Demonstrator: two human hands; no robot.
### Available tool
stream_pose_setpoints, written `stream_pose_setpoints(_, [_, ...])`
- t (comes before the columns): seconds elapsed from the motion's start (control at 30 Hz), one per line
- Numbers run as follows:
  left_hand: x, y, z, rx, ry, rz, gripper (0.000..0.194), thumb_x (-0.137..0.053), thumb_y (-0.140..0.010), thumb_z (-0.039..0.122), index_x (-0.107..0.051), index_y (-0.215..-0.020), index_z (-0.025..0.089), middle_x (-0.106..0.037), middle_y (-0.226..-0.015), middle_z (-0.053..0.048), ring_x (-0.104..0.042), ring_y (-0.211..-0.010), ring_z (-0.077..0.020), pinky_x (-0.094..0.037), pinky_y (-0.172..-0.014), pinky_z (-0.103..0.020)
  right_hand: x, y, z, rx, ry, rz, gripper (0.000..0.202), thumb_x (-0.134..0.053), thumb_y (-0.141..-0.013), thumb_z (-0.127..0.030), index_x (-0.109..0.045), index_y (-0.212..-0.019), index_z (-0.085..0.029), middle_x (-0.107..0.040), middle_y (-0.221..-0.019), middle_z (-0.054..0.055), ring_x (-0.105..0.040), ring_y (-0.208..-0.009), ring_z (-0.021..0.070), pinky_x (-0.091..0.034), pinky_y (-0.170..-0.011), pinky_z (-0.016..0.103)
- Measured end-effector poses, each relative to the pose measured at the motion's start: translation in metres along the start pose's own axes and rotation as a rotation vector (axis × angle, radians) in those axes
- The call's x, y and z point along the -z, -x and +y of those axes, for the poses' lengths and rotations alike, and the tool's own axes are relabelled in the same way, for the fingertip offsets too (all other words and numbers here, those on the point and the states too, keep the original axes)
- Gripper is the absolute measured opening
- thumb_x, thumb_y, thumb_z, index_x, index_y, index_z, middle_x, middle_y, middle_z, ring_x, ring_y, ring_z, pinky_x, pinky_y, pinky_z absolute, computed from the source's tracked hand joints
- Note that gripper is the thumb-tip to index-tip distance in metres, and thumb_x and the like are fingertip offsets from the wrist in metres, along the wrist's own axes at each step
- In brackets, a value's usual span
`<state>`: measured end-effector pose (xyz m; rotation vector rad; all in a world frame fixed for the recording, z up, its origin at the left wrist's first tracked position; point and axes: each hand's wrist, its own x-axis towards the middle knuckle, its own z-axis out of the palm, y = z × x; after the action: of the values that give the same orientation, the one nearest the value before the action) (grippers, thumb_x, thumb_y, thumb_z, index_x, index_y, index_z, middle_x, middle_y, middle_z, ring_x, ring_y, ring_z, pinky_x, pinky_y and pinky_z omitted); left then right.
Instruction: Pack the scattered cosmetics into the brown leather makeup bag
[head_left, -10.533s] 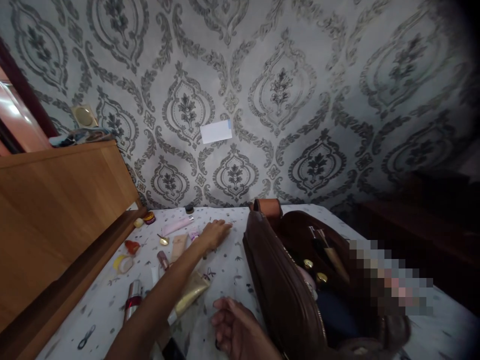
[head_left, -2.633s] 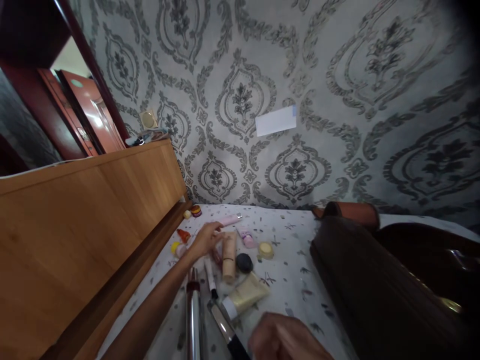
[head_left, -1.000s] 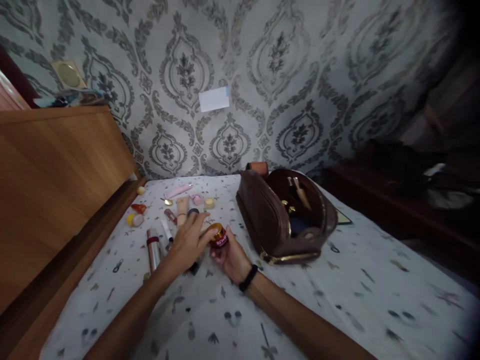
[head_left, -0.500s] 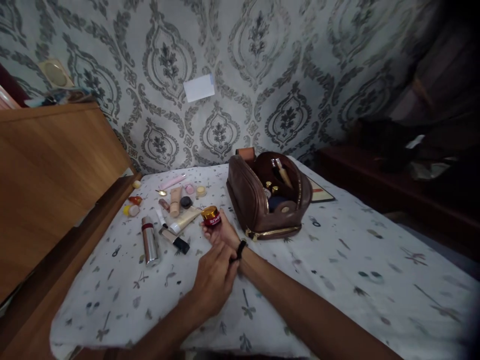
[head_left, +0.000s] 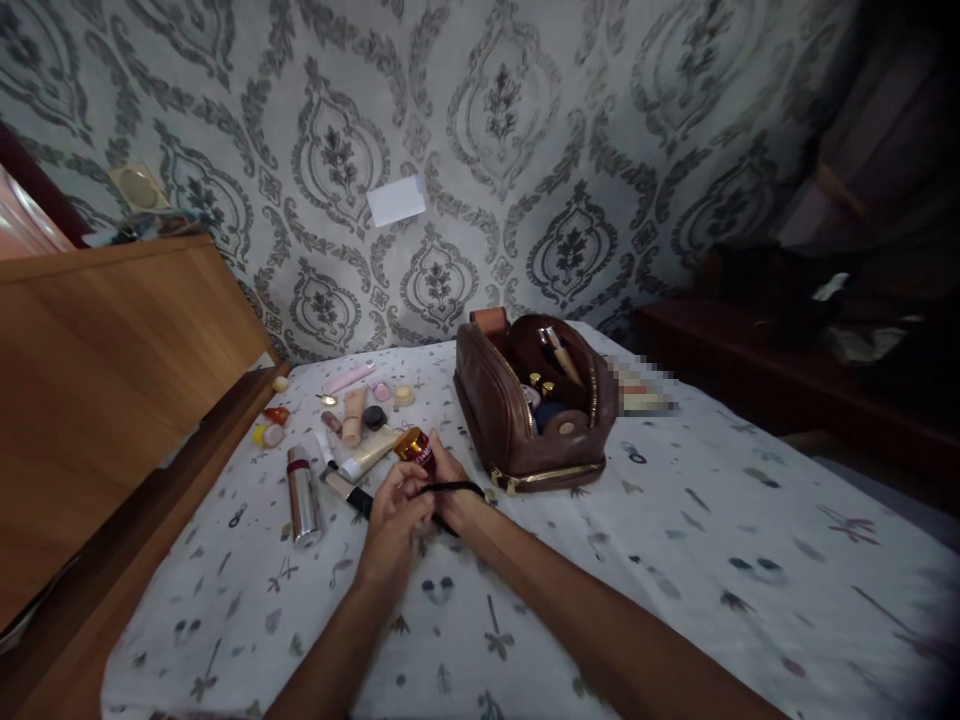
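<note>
Jar (head_left: pixel 416 449), dark red with a gold lid: held near mid-view, tilted, lid leaning towards 11 o'clock. Clock centred on the jar, 12 at the wall.

Printed cloth (head_left: pixel 660 600) underlies the whole layout. Right hand (head_left: pixel 445 466) cups the jar from about 4 o'clock, fingers curled against its side; some of them hidden. Left hand (head_left: pixel 397 510) sits near 7, fingers drawn narrow on a black wristband (head_left: pixel 457 486), which stands off the right wrist in a stretched loop. Whether the left fingertips also brush the jar: cannot tell.

Step in hand, as judged: drawing the band away from the wrist. Best done with a firm pinch and an even, modest pull, so it does not snap back. Right hand should keep a steady grip meanwhile; a more upright jar would be safer if the lid is loose.

Containers. Brown bag (head_left: pixel 487 410) at 3, mouth unzipped. Inside: two slender tubes (head_left: pixel 562 355) leaning at the bag's own 12; something dark blue (head_left: pixel 551 414) at its 6, partly behind the flap; two gold caps (head_left: pixel 548 388) between. Silver bottle (head_left: pixel 302 505) at 8. Cream tube (head_left: pixel 367 455) at 9, near the jar; peach tube (head_left: pixel 352 416) at 10. Jar: lid on, contents unseen. Dark pot (head_left: pixel 373 417) at 10, yellow pot (head_left: pixel 403 396) at 12; contents not readable.
</note>
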<state>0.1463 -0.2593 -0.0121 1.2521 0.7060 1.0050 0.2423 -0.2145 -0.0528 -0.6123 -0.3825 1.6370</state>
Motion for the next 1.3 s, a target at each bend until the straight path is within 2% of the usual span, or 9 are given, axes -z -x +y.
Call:
stream_pose_setpoints(0.2, [0.024, 0.000, -0.013, -0.113, -0.598, -0.256, 0.006, -0.054, -0.077, 0.020, -0.049, -0.079, 0.019, -0.051, -0.073, 0.002, -0.048, -0.071, -0.0136, -0.036, -0.067, -0.024, -0.010, 0.002, -0.029, -0.069, -0.232, 0.014, 0.050, -0.031, -0.095, -0.056, -0.059, -0.085, -0.016, -0.061, -0.067, 0.004, -0.052, -0.050, 0.0116, -0.040, -0.040, 0.020])
stream_pose_setpoints(0.37, [0.031, -0.002, -0.011, -0.254, -0.861, -0.093, 0.007, -0.050, -0.080, 0.019, -0.056, -0.084, 0.021, -0.061, -0.083, -0.002, -0.053, -0.086, -0.0208, -0.038, -0.078, -0.030, -0.010, 0.007, -0.029, -0.065, -0.255, -0.055, 0.047, -0.036, -0.094, -0.055, -0.060, -0.086, -0.016, -0.060, -0.067, 0.004, -0.049, -0.052, 0.0114, -0.040, -0.041, 0.020])
stream_pose_setpoints(0.53, [0.029, 0.007, -0.008, -0.263, -0.736, -0.053, 0.004, -0.053, -0.081, 0.022, -0.056, -0.079, 0.020, -0.061, -0.077, -0.001, -0.056, -0.075, -0.0176, -0.041, -0.072, -0.027, -0.009, 0.004, -0.009, -0.050, -0.149, 0.020, 0.054, -0.035, -0.092, -0.061, -0.059, -0.083, -0.014, -0.059, -0.061, 0.003, -0.051, -0.048, 0.0111, -0.040, -0.043, 0.021])
stream_pose_setpoints(0.77, [-0.018, 0.032, -0.010, -0.092, -0.614, -0.275, 0.010, -0.052, -0.080, 0.018, -0.060, -0.087, 0.019, -0.062, -0.077, -0.001, -0.054, -0.068, -0.0147, -0.041, -0.064, -0.025, -0.009, 0.000, 0.000, 0.253, 0.169, 0.133, 0.039, -0.042, -0.092, -0.054, -0.057, -0.093, -0.019, -0.060, -0.066, -0.001, -0.056, -0.051, 0.0102, -0.043, -0.050, 0.021])
stream_pose_setpoints(0.9, [-0.059, 0.044, -0.006, -0.236, -0.611, -0.283, 0.021, -0.052, -0.080, 0.019, -0.065, -0.096, 0.020, -0.069, -0.092, -0.006, -0.060, -0.084, -0.0207, -0.046, -0.078, -0.032, -0.014, 0.002, 0.000, 0.382, 0.395, 0.076, 0.032, -0.058, -0.083, -0.052, -0.058, -0.095, -0.023, -0.059, -0.068, -0.003, -0.054, -0.049, 0.0114, -0.041, -0.045, 0.023])
stream_pose_setpoints(1.0, [-0.078, 0.064, -0.019, -0.367, -0.644, -0.532, 0.020, -0.054, -0.073, 0.014, -0.064, -0.088, 0.021, -0.069, -0.084, -0.008, -0.060, -0.079, -0.0217, -0.046, -0.074, -0.033, -0.017, 0.003, -0.006, 0.406, 0.423, 0.070, 0.029, -0.060, -0.082, -0.049, -0.058, -0.092, -0.022, -0.057, -0.066, -0.005, -0.052, -0.046, 0.0105, -0.038, -0.042, 0.023])
stream_pose_setpoints(1.1, [-0.068, 0.073, -0.032, -0.416, -0.658, -0.557, 0.020, -0.057, -0.067, 0.012, -0.062, -0.084, 0.020, -0.068, -0.079, -0.008, -0.059, -0.076, -0.0224, -0.046, -0.073, -0.033, -0.021, 0.003, -0.018, 0.354, 0.316, 0.062, 0.029, -0.056, -0.086, -0.049, -0.056, -0.087, -0.021, -0.058, -0.064, -0.004, -0.051, -0.045, 0.0094, -0.039, -0.042, 0.021])
stream_pose_setpoints(1.2, [-0.039, 0.061, -0.030, -0.282, -0.638, -0.356, 0.019, -0.054, -0.075, 0.014, -0.061, -0.090, 0.021, -0.066, -0.091, -0.008, -0.058, -0.087, -0.0219, -0.045, -0.081, -0.034, -0.026, 0.005, -0.032, 0.138, 0.079, 0.031, 0.040, -0.046, -0.091, -0.053, -0.058, -0.084, -0.017, -0.061, -0.061, 0.001, -0.052, -0.047, 0.0096, -0.042, -0.044, 0.019])
stream_pose_setpoints(1.3, [-0.020, 0.047, -0.018, -0.096, -0.610, -0.358, 0.012, -0.058, -0.076, 0.018, -0.063, -0.087, 0.020, -0.065, -0.090, -0.007, -0.058, -0.088, -0.0216, -0.045, -0.080, -0.032, -0.032, 0.009, -0.038, -0.072, -0.125, -0.011, 0.050, -0.036, -0.095, -0.056, -0.060, -0.083, -0.013, -0.063, -0.061, 0.004, -0.052, -0.049, 0.0091, -0.042, -0.045, 0.017])
